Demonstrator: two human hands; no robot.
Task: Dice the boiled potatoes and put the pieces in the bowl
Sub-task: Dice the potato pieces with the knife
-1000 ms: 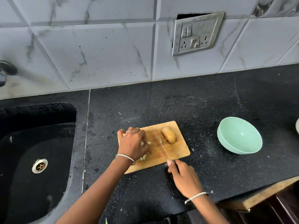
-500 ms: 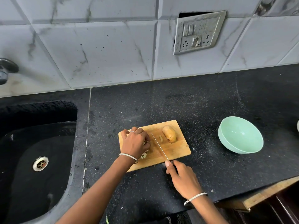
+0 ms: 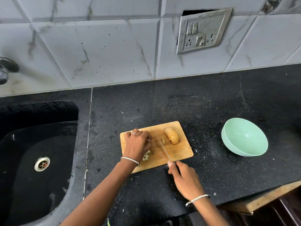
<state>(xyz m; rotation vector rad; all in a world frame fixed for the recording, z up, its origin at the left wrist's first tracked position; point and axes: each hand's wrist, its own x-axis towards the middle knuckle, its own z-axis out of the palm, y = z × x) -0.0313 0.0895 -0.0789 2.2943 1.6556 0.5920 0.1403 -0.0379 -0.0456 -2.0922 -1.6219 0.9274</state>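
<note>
The person is wearing a thin silver metal bangle (image 3: 130, 160) on each wrist and a slim silver ring (image 3: 133, 133) on the left hand (image 3: 137, 146).

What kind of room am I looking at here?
Most likely a home kitchen: a black stone sink is set into a speckled black stone counter, a rectangular wooden cutting board carries a whole brown potato, and a pale green round bowl stands beside it.
</note>
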